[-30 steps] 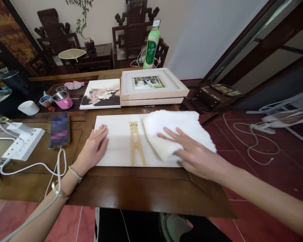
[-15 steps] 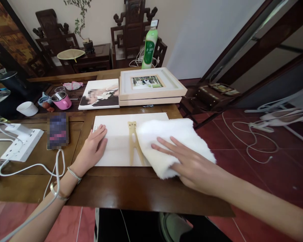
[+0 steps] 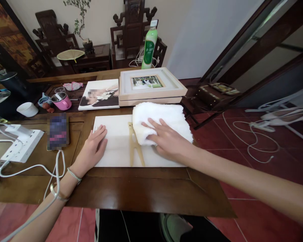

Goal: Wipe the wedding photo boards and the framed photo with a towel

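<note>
Head camera: a brown wooden tabletop spans the foreground and carries everything at hand. On it, near the front edge, lies a white panel, flat. It looks thin and stiff, likely light and apt to slide, so it is best held flat-palmed at an edge or taken by two opposite sides. Behind it are stacked picture frames, near the far edge of the white cloth; whether they touch, I cannot tell.

The cloth lies over the panel's far right part. Its fluffy pile suggests something soft, light and limp, hard to damage; a broad hold across the middle should suit it. The right grip spreads its fingers on top, thumb by a fold at the near edge; whether it pinches that fold, I cannot tell. The left grip rests wide and flat on the panel's left end, grasping nothing.

Smallest is a tan two-legged shape on the panel, its upper right partly covered by cloth.
</note>
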`<state>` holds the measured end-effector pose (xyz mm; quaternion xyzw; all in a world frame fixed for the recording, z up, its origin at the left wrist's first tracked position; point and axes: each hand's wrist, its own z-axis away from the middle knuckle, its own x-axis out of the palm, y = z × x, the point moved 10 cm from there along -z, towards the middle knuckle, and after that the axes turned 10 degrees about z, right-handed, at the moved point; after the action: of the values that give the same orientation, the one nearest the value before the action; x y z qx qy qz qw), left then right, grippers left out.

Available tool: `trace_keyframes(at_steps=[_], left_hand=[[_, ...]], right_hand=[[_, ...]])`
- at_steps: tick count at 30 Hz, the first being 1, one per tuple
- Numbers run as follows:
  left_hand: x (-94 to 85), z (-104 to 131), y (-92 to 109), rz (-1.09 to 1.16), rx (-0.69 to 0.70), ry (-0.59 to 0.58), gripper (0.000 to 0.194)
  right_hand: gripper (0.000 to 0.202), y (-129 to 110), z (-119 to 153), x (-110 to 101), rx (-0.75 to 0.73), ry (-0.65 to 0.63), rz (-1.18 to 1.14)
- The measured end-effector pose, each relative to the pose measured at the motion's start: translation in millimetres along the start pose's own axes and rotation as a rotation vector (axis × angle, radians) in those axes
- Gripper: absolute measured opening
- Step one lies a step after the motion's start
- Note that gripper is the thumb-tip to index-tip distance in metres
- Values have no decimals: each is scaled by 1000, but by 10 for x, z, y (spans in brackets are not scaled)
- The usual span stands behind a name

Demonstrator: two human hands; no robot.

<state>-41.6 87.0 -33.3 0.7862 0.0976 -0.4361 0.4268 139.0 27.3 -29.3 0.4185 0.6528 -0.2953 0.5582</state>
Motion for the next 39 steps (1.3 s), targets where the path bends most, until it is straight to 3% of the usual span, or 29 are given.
trace_keyframes(at_steps=[5, 8, 12, 16, 21, 27, 30, 33, 39], left_hand=[[1, 0, -7, -1, -4, -1, 41], [3, 1, -8, 5, 2, -2, 41], [7, 1, -14, 3, -4, -7, 41], [-3, 0, -6, 2, -10, -6, 41], [-4, 0, -6, -11, -11, -6, 41], [5, 0, -17, -8, -3, -7, 41], [5, 1, -15, -9, -2, -9, 41], [3, 0, -6, -5, -1, -11, 41], [-2, 1, -6, 0, -3, -5, 41]], right_hand=[[32, -429, 454, -171, -32, 77, -40], [28, -629, 714, -280, -41, 55, -135], [34, -686, 855, -397, -97, -8, -225], [43, -419, 702, -360, -69, -28, -227], [52, 4, 234, -101, 57, 0, -180], [62, 77, -317, 65, 115, -16, -133], [56, -72, -367, 53, 72, -47, -109], [43, -375, -229, -13, -64, -52, -80], [14, -1034, 274, -332, -258, 128, -81]])
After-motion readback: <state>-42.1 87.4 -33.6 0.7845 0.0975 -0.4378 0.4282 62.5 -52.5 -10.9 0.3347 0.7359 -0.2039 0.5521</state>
